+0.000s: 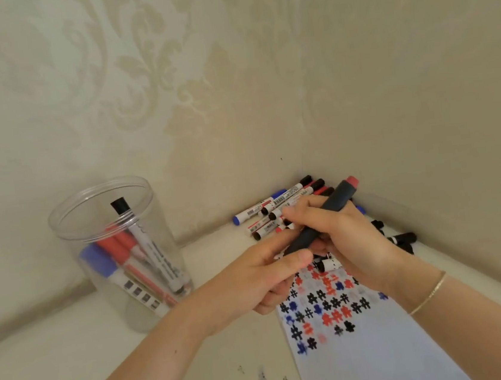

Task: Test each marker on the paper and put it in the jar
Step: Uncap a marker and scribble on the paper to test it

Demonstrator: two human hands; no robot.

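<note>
Right hand (338,233) grips the dark marker (324,215); left hand (270,268) pinches its lower end. Uncap straight, then mark paper (370,348) below.

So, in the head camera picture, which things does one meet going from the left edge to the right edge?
Clear plastic jar holding markers → left hand → dark grey marker with a red end, gripped by the right hand → thin gold bracelet on the right wrist. The loose marker pile and the paper overlap the hands, so I leave them out.
</note>
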